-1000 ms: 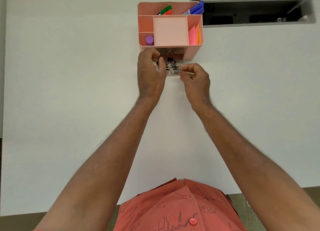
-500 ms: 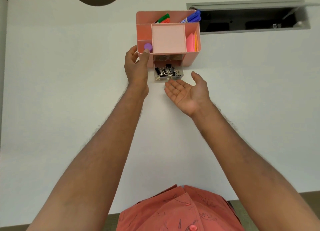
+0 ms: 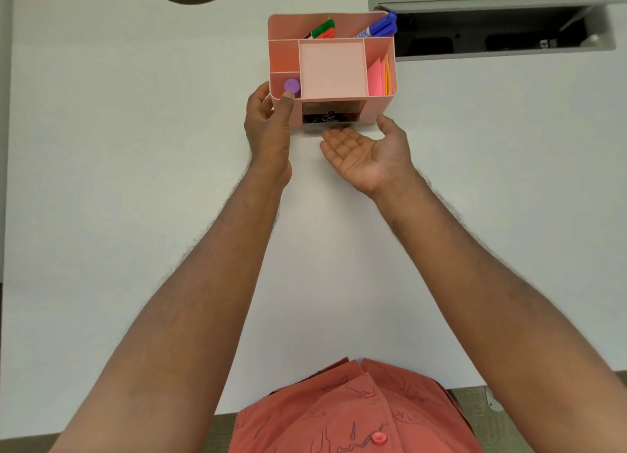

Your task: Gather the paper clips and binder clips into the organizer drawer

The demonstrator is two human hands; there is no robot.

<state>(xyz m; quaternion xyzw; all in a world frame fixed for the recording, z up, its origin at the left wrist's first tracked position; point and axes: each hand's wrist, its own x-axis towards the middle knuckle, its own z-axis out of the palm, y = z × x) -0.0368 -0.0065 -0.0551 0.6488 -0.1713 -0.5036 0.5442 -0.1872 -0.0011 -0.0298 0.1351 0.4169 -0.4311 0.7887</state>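
A pink desk organizer (image 3: 376,108) stands at the far middle of the white table. Its clear drawer (image 3: 328,125) sits nearly pushed in at the front, with black binder clips and silver paper clips (image 3: 326,117) dimly visible inside. My left hand (image 3: 268,126) grips the organizer's front left corner, thumb on the rim. My right hand (image 3: 364,155) lies palm up and open, its fingertips against the drawer's front. Nothing is in the palm.
The organizer's compartments hold green, red and blue markers (image 3: 381,25), a purple cap (image 3: 291,86) and pink sticky notes (image 3: 376,77). A dark open cable recess (image 3: 492,38) lies in the table at the back right. The table's near edge runs by my chest.
My hands left the drawer's contents; the left moved to hold the organizer's corner, the right turned palm up. The drawer has slid from pulled out to almost fully in.
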